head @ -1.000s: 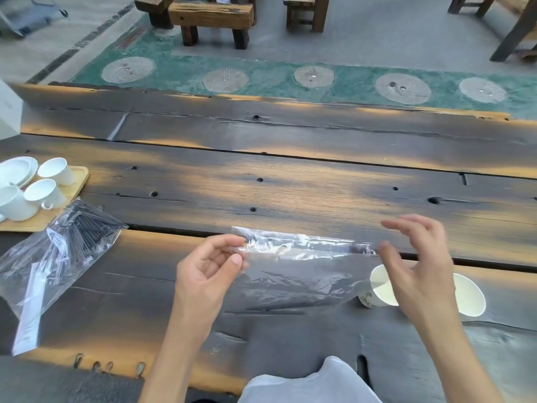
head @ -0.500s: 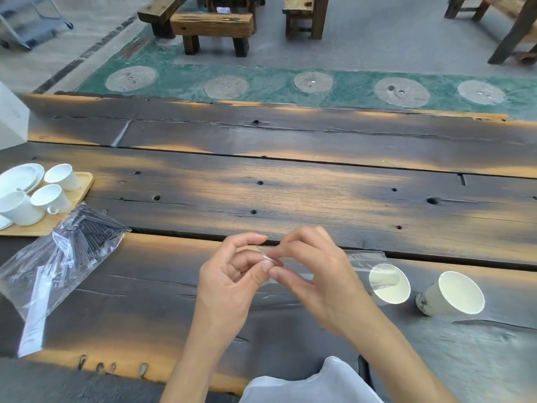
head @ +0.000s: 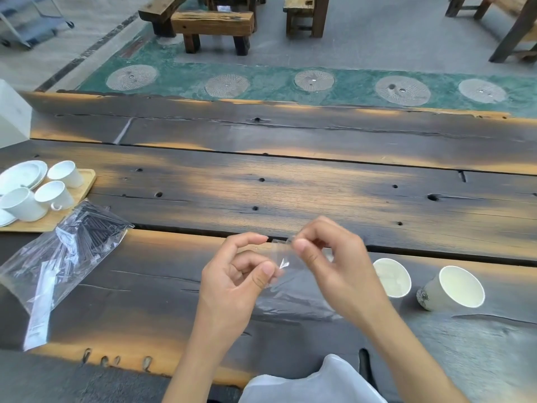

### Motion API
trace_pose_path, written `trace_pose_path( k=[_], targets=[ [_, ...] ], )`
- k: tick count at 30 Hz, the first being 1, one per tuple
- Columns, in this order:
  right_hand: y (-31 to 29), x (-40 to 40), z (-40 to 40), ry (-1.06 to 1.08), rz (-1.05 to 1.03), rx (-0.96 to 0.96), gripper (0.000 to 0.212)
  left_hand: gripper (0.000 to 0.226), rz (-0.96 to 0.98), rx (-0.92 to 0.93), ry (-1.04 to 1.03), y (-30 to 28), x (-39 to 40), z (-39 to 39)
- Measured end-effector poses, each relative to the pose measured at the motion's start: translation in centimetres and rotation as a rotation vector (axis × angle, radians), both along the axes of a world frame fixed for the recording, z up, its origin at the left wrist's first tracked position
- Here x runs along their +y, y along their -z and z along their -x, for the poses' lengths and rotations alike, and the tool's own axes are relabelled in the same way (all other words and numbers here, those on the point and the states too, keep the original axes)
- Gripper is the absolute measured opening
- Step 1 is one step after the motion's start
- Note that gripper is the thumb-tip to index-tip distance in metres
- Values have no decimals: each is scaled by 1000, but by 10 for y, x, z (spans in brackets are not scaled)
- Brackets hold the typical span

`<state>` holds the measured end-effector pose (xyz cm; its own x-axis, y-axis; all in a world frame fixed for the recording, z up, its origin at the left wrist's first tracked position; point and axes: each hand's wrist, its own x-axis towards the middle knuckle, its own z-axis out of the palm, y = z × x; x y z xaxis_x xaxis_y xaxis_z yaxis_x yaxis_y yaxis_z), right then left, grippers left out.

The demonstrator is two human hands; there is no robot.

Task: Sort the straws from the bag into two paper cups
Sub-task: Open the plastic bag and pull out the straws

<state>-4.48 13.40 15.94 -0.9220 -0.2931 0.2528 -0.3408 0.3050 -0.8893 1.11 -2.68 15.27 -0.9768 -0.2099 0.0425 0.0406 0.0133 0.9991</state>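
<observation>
My left hand [head: 235, 274] and my right hand [head: 334, 263] both pinch the top of a clear empty plastic bag [head: 293, 298] that hangs crumpled down to the table between them. Two white paper cups lie tipped on their sides to the right: one cup [head: 392, 277] partly behind my right hand, the other cup [head: 453, 287] further right. A second clear bag [head: 66, 254] holding several black straws [head: 93, 228] lies flat on the table at the left, out of reach of both hands.
A wooden tray [head: 84, 187] with white ceramic cups [head: 24, 203] and saucers sits at the far left. A white box [head: 13, 117] stands behind it. The dark wooden table [head: 290, 193] stretches ahead; wooden benches [head: 213, 24] stand beyond it.
My right hand came in from the bag's right end to its left end, beside my left hand. The stretched bag has folded and crumpled. Both paper cups are now uncovered.
</observation>
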Motion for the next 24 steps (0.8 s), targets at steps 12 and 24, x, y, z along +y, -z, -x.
trace_pose_path(
  k=[12,24],
  targets=[
    [-20,-7,-9,-175,-19,-203,11,16,173,-4,153,-3,1,3],
    [28,91,4,259,117,-291,70,27,-42,46,-10,1,-36,7]
  ],
)
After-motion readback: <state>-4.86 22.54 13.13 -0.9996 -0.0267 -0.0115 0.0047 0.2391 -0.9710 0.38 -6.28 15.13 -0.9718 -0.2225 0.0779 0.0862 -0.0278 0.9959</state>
